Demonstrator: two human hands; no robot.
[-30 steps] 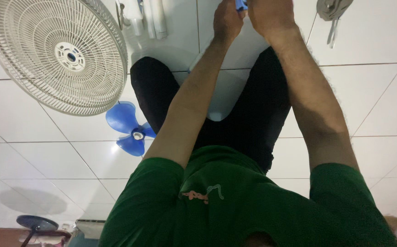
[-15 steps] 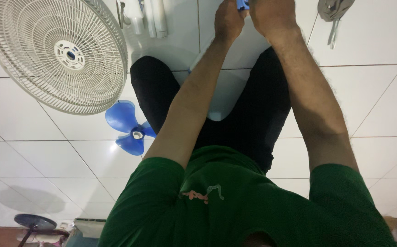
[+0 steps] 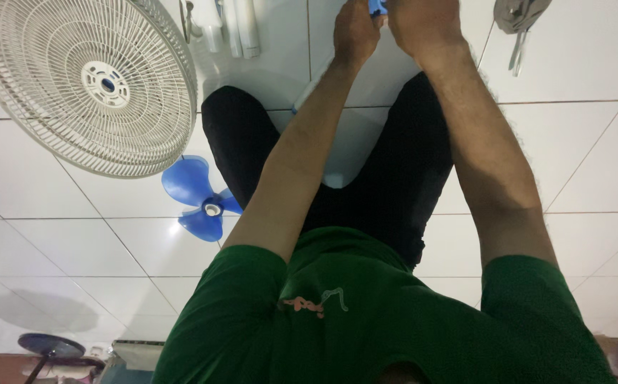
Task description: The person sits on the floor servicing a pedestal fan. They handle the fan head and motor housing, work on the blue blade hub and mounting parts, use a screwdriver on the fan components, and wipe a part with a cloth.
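Both my arms reach forward over my lap to the top edge of the view. My left hand and my right hand meet there, fingers closed around a small blue part. Only a sliver of the part shows between the fingers; the rest is cut off by the frame edge. A white flat piece lies on the tiled floor between my legs, under my left forearm. I sit on the floor in black trousers and a green shirt.
A white round fan grille lies on the floor at the left, with a blue fan blade beside my left leg. White tubes lie at the top. A metal tool is at the top right, and a dark round base at the bottom left.
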